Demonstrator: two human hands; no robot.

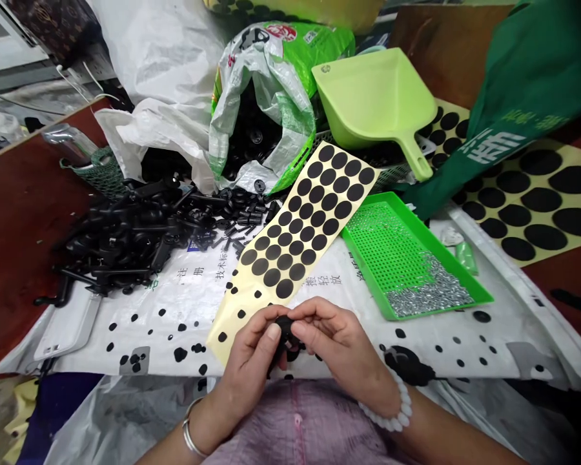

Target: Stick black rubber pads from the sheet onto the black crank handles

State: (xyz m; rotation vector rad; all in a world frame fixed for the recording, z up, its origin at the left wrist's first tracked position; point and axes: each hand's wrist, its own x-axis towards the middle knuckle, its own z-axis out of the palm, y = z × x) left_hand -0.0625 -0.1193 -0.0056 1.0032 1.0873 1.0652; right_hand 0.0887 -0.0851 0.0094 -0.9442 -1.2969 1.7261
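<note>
Close to the table's front edge, my left hand [254, 352] is closed around a small black plastic part [285, 328], thumb on its near side. The fingertips of my right hand [330, 336] pinch the same part from the right. Much of the part is hidden by my fingers, so its full shape cannot be made out. Just beyond my hands lies a pale yellow backing sheet [232, 326] with rows of round black stickers [284, 261]. Small black dots are scattered on the white sheeting around both hands.
A heap of black plastic parts [121, 232] lies at left, by a white phone-like object [70, 323]. Behind it stands an open green-and-white bag [261, 123] of black pieces. At right are a green tray [368, 258] with small metal pieces [430, 290] and a light green dustpan [372, 97].
</note>
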